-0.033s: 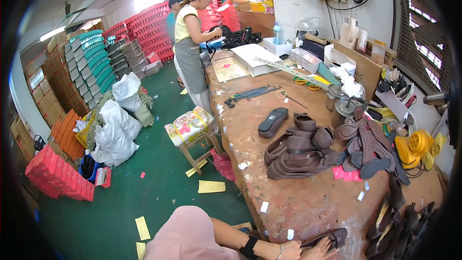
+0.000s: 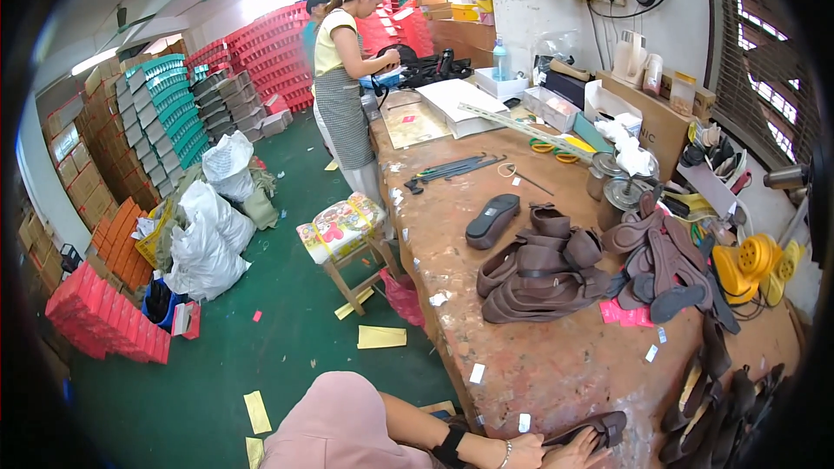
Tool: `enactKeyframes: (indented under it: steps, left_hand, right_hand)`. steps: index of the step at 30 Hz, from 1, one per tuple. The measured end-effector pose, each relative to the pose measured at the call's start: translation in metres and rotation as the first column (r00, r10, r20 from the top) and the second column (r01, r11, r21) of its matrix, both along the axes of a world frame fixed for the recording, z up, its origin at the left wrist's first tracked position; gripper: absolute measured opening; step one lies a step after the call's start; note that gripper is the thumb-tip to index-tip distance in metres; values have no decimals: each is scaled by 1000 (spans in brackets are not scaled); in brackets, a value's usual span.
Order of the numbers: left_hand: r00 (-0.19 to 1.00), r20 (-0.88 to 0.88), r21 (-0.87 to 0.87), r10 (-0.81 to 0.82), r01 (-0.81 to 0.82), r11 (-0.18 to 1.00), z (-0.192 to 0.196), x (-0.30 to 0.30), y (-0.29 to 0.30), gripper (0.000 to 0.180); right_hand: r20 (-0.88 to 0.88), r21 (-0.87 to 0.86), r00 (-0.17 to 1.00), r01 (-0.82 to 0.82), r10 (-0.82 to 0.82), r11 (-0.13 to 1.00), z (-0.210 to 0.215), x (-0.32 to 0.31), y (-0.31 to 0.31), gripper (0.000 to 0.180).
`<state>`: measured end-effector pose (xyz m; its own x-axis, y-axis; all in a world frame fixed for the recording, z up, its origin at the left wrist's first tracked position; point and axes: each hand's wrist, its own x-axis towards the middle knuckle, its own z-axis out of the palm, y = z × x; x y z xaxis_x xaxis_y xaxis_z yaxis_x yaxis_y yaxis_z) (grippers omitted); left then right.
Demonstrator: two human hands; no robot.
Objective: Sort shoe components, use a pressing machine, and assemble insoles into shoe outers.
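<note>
At the table's near edge, low in the picture, lies a dark brown sandal [image 2: 613, 423] with an open upper. My left hand [image 2: 526, 449], with a bracelet at its wrist, grips the sandal's near end; its fingers are partly hidden. Next to it, my right hand [image 2: 575, 452] presses its fingers over the sandal's upper and is cut off by the lower edge. Farther up the table sits a pile of brown sandals [image 2: 543, 282], with one dark-soled shoe [image 2: 493, 221] lying sole up beside it.
Brown straps and soles [image 2: 665, 265] heap up at the right, near a yellow device [image 2: 738, 269]. More dark sandals [image 2: 712, 417] line the lower right. A metal can [image 2: 624, 200] and tools [image 2: 460, 169] lie farther back. A co-worker [image 2: 352, 78] stands at the far left edge, behind a stool [image 2: 340, 226].
</note>
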<state>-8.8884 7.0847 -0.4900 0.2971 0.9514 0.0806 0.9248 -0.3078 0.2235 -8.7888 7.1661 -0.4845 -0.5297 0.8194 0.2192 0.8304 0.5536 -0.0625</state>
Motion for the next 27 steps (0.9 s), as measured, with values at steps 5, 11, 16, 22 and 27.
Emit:
enactKeyframes:
  steps: [5, 11, 16, 22, 27]
  left_hand:
    - [1000, 4, -7, -15, 15, 1000, -2, -1, 0, 19]
    - [1000, 7, 12, -4, 4, 1000, 4, -2, -2, 18]
    - [1000, 3, 17, -24, 24, 1000, 0, -2, -1, 18]
    - [999, 10, -15, -38, 38, 999, 5, -4, 0, 20]
    - [1000, 31, -61, -1, 3, 998, 11, -5, 0, 24]
  right_hand:
    - [-53, 23, 999, 8, -7, 1000, -1, -2, -1, 51]
    - [-66, 57, 997, 28, -24, 998, -5, -2, -2, 45]
    - [-30, 60, 999, 39, -38, 997, -3, -3, -2, 44]
    - [18, 93, 1000, 8, -10, 996, -2, -5, 10, 32]
    - [-39, 31, 999, -23, 24, 999, -2, -7, 20, 27]
